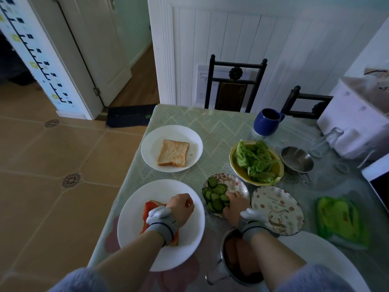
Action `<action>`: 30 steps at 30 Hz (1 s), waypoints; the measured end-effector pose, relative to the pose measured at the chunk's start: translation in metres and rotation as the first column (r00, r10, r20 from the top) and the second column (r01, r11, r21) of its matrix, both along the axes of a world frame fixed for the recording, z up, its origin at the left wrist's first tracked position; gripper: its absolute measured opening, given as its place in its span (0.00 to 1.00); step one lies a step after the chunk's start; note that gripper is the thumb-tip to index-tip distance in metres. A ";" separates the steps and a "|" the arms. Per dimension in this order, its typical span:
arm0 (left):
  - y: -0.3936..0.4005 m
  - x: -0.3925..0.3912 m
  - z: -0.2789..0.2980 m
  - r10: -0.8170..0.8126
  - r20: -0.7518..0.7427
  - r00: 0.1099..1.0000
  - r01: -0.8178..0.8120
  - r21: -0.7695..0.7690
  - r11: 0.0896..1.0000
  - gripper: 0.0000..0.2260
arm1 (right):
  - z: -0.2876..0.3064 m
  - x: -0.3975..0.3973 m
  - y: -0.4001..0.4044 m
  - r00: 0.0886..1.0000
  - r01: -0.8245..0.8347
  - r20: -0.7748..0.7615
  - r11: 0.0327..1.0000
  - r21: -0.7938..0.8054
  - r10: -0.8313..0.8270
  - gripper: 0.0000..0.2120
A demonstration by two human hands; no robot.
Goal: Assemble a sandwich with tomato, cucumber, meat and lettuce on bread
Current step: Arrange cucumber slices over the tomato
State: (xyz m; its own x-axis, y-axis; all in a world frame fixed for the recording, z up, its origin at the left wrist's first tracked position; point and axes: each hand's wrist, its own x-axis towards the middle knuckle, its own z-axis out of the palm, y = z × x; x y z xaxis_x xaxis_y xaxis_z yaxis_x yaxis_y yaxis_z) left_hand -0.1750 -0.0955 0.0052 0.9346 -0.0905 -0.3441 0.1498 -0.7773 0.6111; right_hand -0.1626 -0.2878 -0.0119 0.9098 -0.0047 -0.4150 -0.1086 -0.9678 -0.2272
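A table with a pale green zigzag cloth [210, 127] is standing by a white panelled wall, above a tan tiled floor. The left hand [181, 207] is curled shut, hiding most of the red tomato-topped bread [148, 209] on the near white plate [130, 224]. The right hand [234, 204] is reaching into the green cucumber slices [216, 198]; I cannot tell its grip.

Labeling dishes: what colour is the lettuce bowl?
Yellow bowl, holding green lettuce; head view, the only one.

Blue mug [267, 122] sits near the bench's far edge, empty steel bowl [297, 159] beside a glass bottle [328, 140], two dark chairs [234, 85] behind.
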 end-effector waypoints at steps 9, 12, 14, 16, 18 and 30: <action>0.011 0.002 0.000 -0.015 -0.002 1.000 0.014 -0.023 1.000 0.04 | 0.007 0.010 0.000 0.964 0.252 0.048 0.958 0.134 -0.260 0.16; 0.013 0.004 0.001 -0.022 0.008 1.000 0.022 -0.041 0.999 0.03 | 0.009 0.012 -0.003 0.890 0.434 -0.026 0.826 0.359 -0.456 0.12; 0.012 0.006 0.000 0.000 -0.001 1.000 0.000 -0.072 0.997 0.03 | 0.008 0.012 -0.002 0.823 0.529 -0.151 0.644 0.553 -0.547 0.12; 0.009 0.009 0.000 0.065 -0.039 0.997 -0.071 -0.169 0.983 0.03 | 0.014 0.009 0.005 0.763 0.580 -0.264 0.444 0.683 -0.590 0.11; 0.004 0.012 0.002 0.176 -0.188 0.966 -0.239 -0.400 0.885 0.03 | 0.022 0.003 0.017 0.736 0.595 -0.409 0.228 0.770 -0.539 0.09; 0.067 -0.012 0.000 0.284 -0.399 0.872 -0.484 -0.613 0.624 0.07 | 0.017 -0.008 0.109 0.879 0.458 -0.465 0.456 0.763 -0.106 0.09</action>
State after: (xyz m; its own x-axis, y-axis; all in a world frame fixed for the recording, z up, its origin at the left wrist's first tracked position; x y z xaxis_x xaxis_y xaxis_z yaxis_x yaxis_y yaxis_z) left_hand -0.1865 -0.0280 0.0056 0.8326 -0.0415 -0.5524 0.5529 0.0021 0.8332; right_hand -0.1704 -0.1789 0.0052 0.7431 0.2683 -0.6131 -0.5690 -0.2291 -0.7898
